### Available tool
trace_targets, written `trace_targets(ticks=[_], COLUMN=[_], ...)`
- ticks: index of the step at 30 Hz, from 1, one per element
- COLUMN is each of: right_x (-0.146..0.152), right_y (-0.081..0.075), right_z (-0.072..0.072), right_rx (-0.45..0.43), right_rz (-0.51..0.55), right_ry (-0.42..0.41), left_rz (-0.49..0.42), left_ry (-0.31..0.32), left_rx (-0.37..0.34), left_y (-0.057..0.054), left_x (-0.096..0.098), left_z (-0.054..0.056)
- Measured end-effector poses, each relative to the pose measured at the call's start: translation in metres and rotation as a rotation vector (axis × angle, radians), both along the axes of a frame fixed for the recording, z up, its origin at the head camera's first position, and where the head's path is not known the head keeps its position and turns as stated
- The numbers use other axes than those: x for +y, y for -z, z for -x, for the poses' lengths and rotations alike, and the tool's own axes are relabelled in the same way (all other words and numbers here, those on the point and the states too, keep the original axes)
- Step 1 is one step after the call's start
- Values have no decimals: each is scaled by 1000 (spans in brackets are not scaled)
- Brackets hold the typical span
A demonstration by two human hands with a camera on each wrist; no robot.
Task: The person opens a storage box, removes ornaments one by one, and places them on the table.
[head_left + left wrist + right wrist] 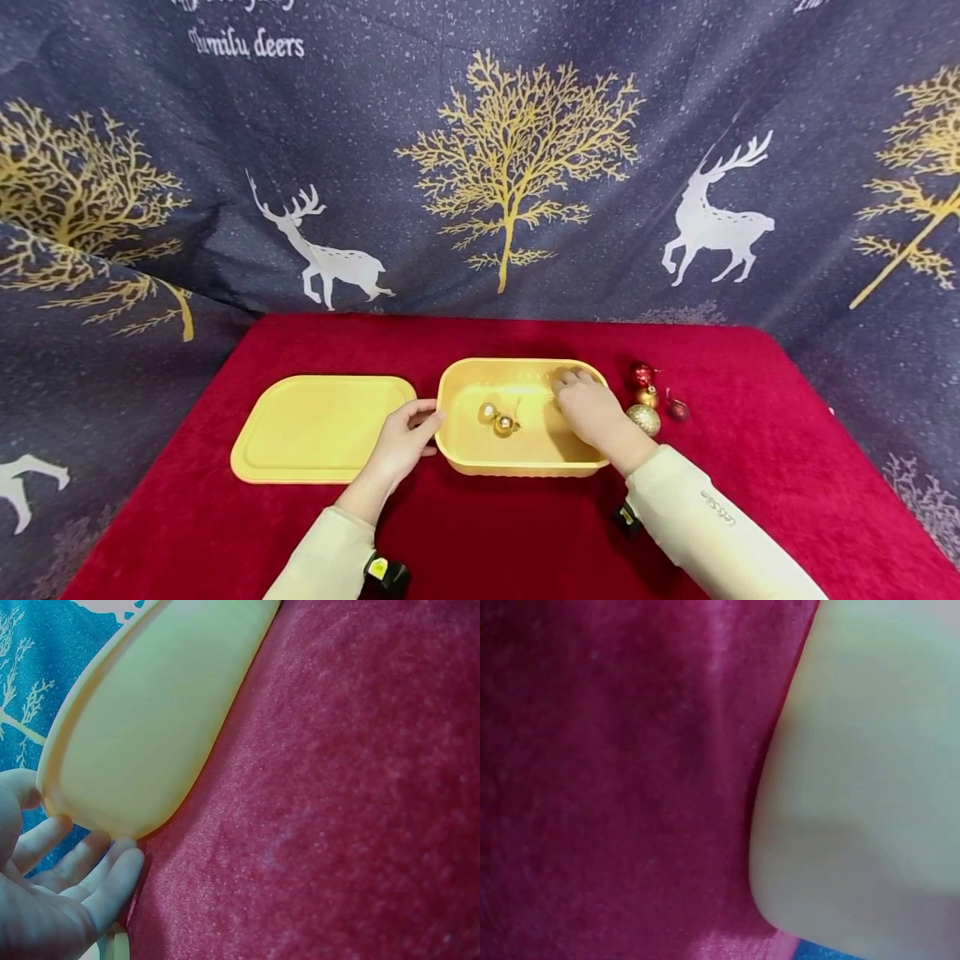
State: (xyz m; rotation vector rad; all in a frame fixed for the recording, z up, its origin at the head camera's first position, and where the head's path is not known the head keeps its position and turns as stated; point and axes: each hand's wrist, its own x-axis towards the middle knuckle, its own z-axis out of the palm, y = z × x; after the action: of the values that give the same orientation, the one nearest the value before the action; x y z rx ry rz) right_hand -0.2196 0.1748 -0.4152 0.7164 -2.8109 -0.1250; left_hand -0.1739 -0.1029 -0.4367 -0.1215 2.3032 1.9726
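Yellow box (517, 468) sits between the two hands, upright on the counter (495, 542), which is covered in red cloth. On its left end, the left hand (401, 436) holds the edge, thumb at the rim and spread fingertips against the outer wall. At the other end, the right hand (588, 408) reaches down inside, fingers bent; whether it grips something cannot be told, as the fingertips are hidden. Between the hands, on the box's floor, lie two gold baubles (506, 426) close together. Just right of the right hand, outside the box, are a shiny red bauble (641, 374), a small gold bauble (647, 397), a glittery gold bauble (643, 420) and a dark red bauble (677, 409). Left of the left hand lies a flat yellow lid (322, 429).
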Motion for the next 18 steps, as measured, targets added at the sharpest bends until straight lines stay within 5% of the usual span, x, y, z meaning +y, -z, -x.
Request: trace_targets(ticks=[10,18], right_x=[2,5], right_y=[4,-3], right_z=[0,-5], right_rx=[94,-6], right_rz=[-25,83], right_ry=[-56,-44], left_rz=[-4,-1], left_ry=[7,8], left_rx=[9,5], left_y=[1,3], left_x=[-1,-1], left_z=[1,2])
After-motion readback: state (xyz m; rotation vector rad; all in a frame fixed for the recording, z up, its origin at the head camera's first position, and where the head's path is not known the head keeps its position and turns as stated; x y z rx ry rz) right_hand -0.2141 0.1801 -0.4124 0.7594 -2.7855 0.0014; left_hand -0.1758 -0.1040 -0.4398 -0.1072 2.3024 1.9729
